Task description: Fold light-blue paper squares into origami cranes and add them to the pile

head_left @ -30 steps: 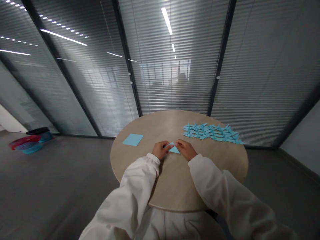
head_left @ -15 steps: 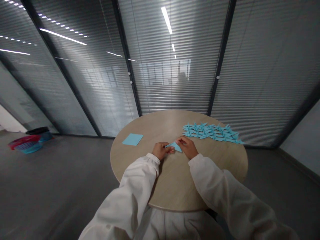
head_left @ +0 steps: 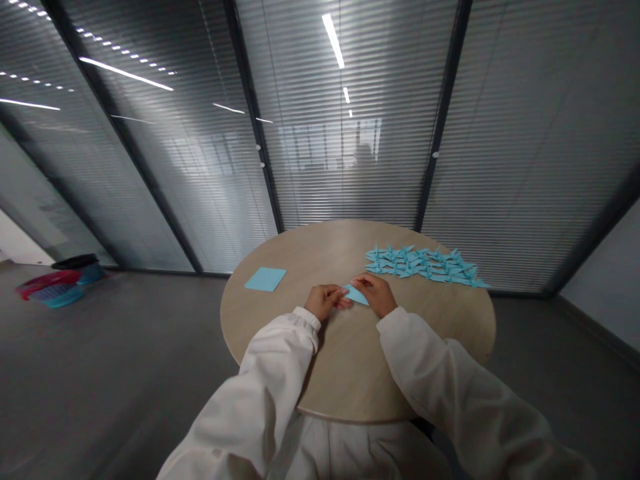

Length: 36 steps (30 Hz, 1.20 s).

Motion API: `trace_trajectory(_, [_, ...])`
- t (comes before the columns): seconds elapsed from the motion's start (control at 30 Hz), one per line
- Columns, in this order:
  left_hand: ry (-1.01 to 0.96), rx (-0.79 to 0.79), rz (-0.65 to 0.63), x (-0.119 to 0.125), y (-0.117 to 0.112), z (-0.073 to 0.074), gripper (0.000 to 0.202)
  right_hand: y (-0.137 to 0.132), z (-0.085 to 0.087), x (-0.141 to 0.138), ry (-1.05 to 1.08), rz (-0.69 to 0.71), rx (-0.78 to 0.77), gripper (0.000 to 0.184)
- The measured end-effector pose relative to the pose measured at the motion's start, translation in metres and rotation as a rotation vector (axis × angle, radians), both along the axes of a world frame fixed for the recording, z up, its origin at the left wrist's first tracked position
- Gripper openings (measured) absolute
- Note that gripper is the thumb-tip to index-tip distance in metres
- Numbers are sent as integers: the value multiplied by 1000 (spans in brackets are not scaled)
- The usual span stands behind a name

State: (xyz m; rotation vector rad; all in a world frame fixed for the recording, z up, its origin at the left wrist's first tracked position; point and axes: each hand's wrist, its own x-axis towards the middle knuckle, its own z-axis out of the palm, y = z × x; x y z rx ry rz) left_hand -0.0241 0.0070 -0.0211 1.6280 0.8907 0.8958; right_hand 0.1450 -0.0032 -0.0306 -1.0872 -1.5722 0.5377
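Note:
Between my hands, just above the round wooden table (head_left: 357, 360), is a folded piece of light-blue origami paper (head_left: 357, 295). My left hand (head_left: 326, 301) pinches its left corner between thumb and fingers. On the other side my right hand (head_left: 374, 293) grips the upper right edge, its fingertips bent over the paper. Part of the folded piece is hidden behind the fingers. Several finished blue paper cranes (head_left: 423, 263) lie in close rows beyond my right hand. To the left, a flat square of blue paper (head_left: 265, 279) rests on the tabletop.
Glass partition panels with blinds (head_left: 350, 180) stand behind the table's far edge. On the floor at the left are a blue basket with a red cover (head_left: 53, 288) and a dark-rimmed bin (head_left: 83, 267). A white wall (head_left: 610, 287) is at the right.
The folded paper has shifted slightly right between my hands, and less of it sticks out above my left fingers. The cranes and the paper square have not moved.

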Motion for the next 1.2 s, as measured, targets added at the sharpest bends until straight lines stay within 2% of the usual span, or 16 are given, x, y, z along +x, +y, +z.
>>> trace_trajectory(0.13, [2, 5, 21, -1, 2, -3, 50, 4, -5, 0, 84, 89, -123, 27])
trace_trajectory(0.37, [34, 21, 50, 0, 1, -2, 45, 8, -11, 0, 43, 43, -113, 23])
trace_trajectory(0.5, [16, 12, 81, -1, 3, -3, 44, 7, -12, -1, 98, 97, -146, 32])
trace_trajectory(0.6, [8, -2, 89, -2, 4, -5, 45, 8, -13, -2, 82, 150, -174, 22])
trace_trajectory(0.7, [21, 6, 89, -2, 4, -6, 45, 9, -13, -2, 44, 144, -172, 14])
trace_trajectory(0.77, [32, 25, 101, -2, 3, -5, 44, 9, -13, -2, 37, 132, -159, 18])
trace_trajectory(0.93, [26, 55, 118, -2, 0, -1, 44, 5, -10, -2, 47, 133, -158, 41])
trace_trajectory(1.1, [19, 37, 110, -2, 0, -1, 45, 1, -7, -2, -4, 140, -123, 40])
trace_trajectory(1.2, [13, 41, 123, -2, 1, -2, 45, -1, -6, -3, -15, 123, -122, 47])
